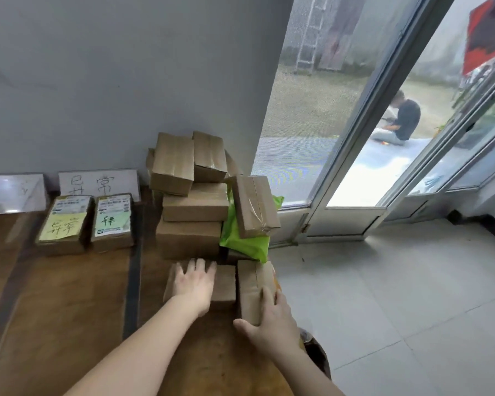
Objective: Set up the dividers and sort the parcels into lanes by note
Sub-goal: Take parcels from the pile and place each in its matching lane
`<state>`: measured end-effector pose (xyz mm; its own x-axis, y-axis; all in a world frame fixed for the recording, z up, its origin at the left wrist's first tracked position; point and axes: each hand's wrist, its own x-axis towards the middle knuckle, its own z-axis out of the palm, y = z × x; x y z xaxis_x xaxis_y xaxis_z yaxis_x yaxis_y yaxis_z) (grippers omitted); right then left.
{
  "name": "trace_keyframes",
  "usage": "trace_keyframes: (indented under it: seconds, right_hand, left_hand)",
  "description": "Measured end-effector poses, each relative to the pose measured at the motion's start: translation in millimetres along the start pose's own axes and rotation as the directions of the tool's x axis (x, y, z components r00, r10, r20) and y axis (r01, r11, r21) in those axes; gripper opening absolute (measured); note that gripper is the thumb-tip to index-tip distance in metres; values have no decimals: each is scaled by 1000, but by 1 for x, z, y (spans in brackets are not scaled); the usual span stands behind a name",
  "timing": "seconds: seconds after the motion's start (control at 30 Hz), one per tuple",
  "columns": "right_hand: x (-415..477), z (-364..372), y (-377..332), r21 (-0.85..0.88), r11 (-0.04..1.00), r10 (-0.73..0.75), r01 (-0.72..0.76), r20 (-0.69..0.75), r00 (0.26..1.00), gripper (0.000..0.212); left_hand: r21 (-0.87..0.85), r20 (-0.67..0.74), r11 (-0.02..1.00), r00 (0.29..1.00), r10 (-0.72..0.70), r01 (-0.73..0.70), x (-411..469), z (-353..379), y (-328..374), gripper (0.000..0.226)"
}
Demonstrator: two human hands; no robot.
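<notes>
A heap of brown cardboard parcels (192,195) stands on the wooden table (69,295) against the grey wall, with a green plastic mailer (240,238) wedged into it. In front of the heap lie two more parcels. My left hand (193,284) rests flat, fingers spread, on the left parcel (223,284). My right hand (269,318) grips the near end of the right parcel (252,287). Further left, two parcels lie side by side, one with a yellow note (62,227), one with a green note (112,221). A dark divider strip (133,281) runs between them and the heap.
A white sign with handwriting (97,182) leans on the wall behind the noted parcels, and a second glossy card (12,192) stands to its left. The table's right edge drops to a tiled floor (383,295). A glass door (355,124) stands beyond; a person sits outside.
</notes>
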<state>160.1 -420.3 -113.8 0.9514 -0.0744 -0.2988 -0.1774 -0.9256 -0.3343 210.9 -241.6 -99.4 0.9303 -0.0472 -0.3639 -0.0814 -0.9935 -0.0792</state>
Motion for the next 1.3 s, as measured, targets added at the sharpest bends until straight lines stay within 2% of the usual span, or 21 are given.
trace_keyframes:
  seconds: [0.1,0.2,0.27,0.3,0.33,0.37,0.43,0.5,0.53,0.57,0.63,0.7,0.77,0.8,0.87,1.0,1.1,1.13,1.17,1.23,1.3]
  right_hand:
    - [4,4,5,54,999,-5,6,-9,1000,95]
    - [3,1,16,244,970,-11,20,-37,999,91]
    - [3,-3,27,497,868,9,-8,0,1000,86]
    - [1,-6,30,642,765,29,-54,50,998,82]
    - [-1,-9,32,768,629,43,-118,117,992,74]
    - [-3,-10,33,859,470,59,-203,199,978,62]
    - [-8,-11,33,905,230,108,-358,342,933,34]
    - [-15,-5,37,890,161,150,-427,406,901,26]
    - [-19,0,40,881,165,162,-443,419,894,27]
    - [-21,4,41,875,177,181,-450,420,889,30]
    - [-30,6,40,861,216,239,-460,410,880,32]
    - [-37,7,35,854,251,253,-456,397,882,38]
    - [-40,11,31,828,424,209,-366,304,929,69]
    - [-43,12,27,797,525,164,-300,251,954,79]
    - [-50,13,19,745,637,64,-199,207,976,79]
    - [-54,18,15,637,763,-2,-115,180,984,93]
    - [-53,20,20,630,754,119,-186,148,982,89]
    - [-56,18,21,661,721,153,-211,145,978,78]
    - [-57,19,24,687,687,186,-236,147,971,68]
    - [-61,20,30,713,649,217,-266,162,963,52]
    - [-63,23,37,722,627,232,-294,188,954,51]
  left_hand:
    - [-79,-17,996,999,-35,34,-7,5,5,99]
    - [-189,35,979,997,-70,75,-16,6,3,102]
    - [-328,104,934,988,-110,139,-24,7,-2,97]
    - [-453,156,873,980,-121,180,-28,8,-4,93]
    - [-609,212,761,970,-117,225,-33,11,-6,88]
    - [-760,270,590,958,-94,272,-38,14,-6,82]
    - [-908,377,187,926,-29,375,-52,22,-3,64]
    - [-877,474,-117,879,-43,467,-60,37,1,57]
    - [-854,503,-200,860,-83,481,-63,45,4,55]
    - [-853,509,-216,849,-142,475,-65,53,6,51]
    - [-872,489,-136,830,-269,470,-72,64,9,45]
    - [-880,475,-128,833,-285,458,-80,71,11,56]
    - [-884,465,-167,856,-225,436,-91,70,13,75]
    - [-883,462,-191,867,-190,429,-97,66,15,75]
    - [-883,450,-215,883,-135,417,-103,63,18,64]
    - [-886,430,-251,894,-125,390,-109,69,22,78]
    - [-886,411,-313,891,-193,341,-118,69,25,95]
    - [-911,388,-243,891,-235,332,-122,66,28,99]
    - [-936,351,-115,893,-282,331,-125,64,30,104]
    - [-923,209,240,916,-343,300,-126,64,33,113]
    - [-784,67,581,959,-274,221,-123,63,31,106]
